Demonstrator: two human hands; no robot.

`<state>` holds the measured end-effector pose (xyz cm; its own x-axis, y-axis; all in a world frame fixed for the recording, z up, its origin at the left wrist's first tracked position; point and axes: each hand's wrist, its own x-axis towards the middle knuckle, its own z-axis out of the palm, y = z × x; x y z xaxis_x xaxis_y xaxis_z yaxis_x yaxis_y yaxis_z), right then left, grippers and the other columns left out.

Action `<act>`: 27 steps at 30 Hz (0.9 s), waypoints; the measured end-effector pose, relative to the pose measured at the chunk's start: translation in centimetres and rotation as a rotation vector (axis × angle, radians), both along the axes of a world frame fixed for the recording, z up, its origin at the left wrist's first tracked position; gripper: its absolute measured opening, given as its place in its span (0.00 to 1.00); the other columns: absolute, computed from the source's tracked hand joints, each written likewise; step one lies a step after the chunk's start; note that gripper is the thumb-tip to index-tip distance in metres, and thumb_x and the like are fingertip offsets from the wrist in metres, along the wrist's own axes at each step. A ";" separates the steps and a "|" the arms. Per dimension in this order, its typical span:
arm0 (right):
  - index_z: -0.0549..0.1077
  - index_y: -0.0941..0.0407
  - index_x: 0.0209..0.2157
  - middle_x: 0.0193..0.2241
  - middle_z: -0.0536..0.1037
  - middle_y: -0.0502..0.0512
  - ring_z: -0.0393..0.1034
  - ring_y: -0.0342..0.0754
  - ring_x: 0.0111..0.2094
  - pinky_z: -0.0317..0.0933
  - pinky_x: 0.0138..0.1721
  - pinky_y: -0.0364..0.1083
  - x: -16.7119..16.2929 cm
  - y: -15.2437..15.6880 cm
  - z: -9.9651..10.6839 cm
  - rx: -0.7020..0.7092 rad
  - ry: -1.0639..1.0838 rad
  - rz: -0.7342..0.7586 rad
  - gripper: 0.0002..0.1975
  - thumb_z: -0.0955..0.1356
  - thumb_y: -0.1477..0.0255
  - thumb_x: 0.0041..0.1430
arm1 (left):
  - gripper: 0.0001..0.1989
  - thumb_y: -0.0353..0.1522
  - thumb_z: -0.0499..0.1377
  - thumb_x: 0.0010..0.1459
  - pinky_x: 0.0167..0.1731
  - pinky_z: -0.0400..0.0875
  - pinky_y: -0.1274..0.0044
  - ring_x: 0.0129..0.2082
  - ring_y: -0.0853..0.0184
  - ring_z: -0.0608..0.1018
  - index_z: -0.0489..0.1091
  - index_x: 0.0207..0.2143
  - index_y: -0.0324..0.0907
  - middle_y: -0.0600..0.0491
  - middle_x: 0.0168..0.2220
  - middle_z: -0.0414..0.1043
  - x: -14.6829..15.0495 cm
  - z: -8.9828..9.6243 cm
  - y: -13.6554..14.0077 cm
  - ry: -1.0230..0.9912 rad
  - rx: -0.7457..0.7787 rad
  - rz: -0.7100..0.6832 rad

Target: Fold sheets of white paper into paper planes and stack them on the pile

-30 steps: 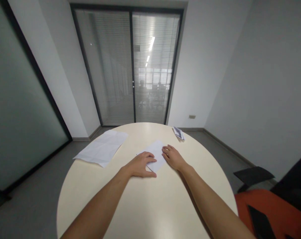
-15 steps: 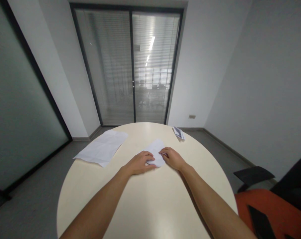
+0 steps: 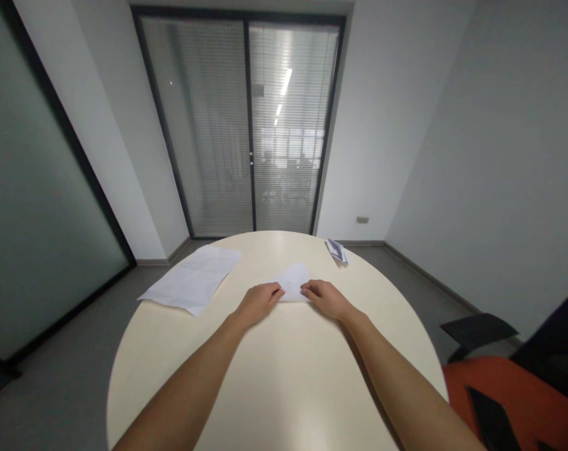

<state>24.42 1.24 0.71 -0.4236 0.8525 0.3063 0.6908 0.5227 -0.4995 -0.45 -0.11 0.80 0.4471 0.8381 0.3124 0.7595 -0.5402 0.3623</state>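
Observation:
A small folded sheet of white paper [image 3: 293, 280] lies on the round cream table [image 3: 284, 369], its near edge straight and its far side tapering to a blunt point. My left hand [image 3: 261, 302] is closed at its left corner, thumb and fingers pinching the paper. On the opposite side my right hand [image 3: 327, 298] has its fingertips pressed together on the right corner. Parts of both corners are hidden beneath the fingers.
A larger creased white sheet [image 3: 192, 279] overhangs the table's left edge. At the far right edge lies a small folded printed paper [image 3: 337, 252]. An orange chair [image 3: 514, 394] with black armrests stands close on the right. Beyond the table is a glass door with blinds [image 3: 237, 138].
The paper's near part has been folded up, so its lower edge is now straight and higher. My left hand has drawn its spread fingers into a pinch at the left corner.

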 end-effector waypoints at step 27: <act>0.82 0.52 0.40 0.40 0.82 0.55 0.74 0.50 0.41 0.64 0.47 0.49 -1.0 -0.8 0.5 0.031 0.021 0.173 0.09 0.71 0.70 0.57 | 0.11 0.33 0.56 0.65 0.49 0.69 0.70 0.50 0.60 0.73 0.72 0.48 0.43 0.49 0.46 0.76 -0.3 -0.9 0.5 0.049 0.043 0.133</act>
